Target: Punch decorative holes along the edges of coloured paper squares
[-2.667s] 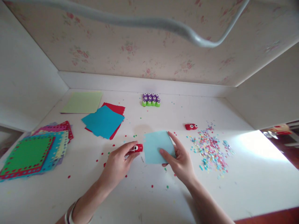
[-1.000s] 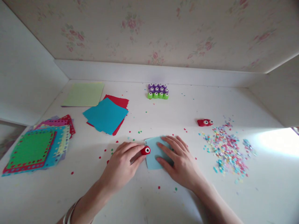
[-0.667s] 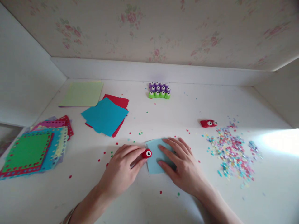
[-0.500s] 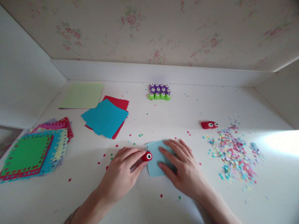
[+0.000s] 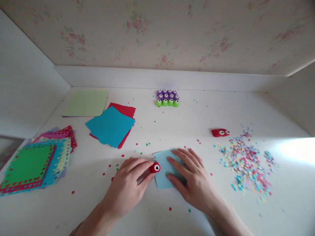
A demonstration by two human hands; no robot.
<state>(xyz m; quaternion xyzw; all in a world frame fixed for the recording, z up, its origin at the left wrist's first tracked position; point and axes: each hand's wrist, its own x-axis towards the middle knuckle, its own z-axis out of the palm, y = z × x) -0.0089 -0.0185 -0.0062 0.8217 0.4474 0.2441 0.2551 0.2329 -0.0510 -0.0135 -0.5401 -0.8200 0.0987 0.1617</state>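
Note:
Between the thumb and fingers of my left hand (image 5: 130, 180) is a small red craft punch (image 5: 155, 167) with a white button top bearing a dark heart-like mark. It sits at the left edge of a light blue sheet of paper (image 5: 162, 180). A few small holes show along that edge, above the punch. My right hand (image 5: 193, 173) lies spread over the right part of the sheet, fingers apart, pressing it to the white table (image 5: 137, 213). The sheet's right side is hidden under this hand.
Purple and green punches (image 5: 167, 97) stand in rows at the back; red punches (image 5: 220, 132) sit at right, beside scattered confetti (image 5: 248, 164). On the left lie hole-edged sheets (image 5: 31, 162), blue sheets (image 5: 110, 126) over red ones, and pale green paper (image 5: 86, 103).
The whole scene sits slightly lower in the picture. My left hand still grips the punch at the paper's edge, and my right hand stays on the sheet.

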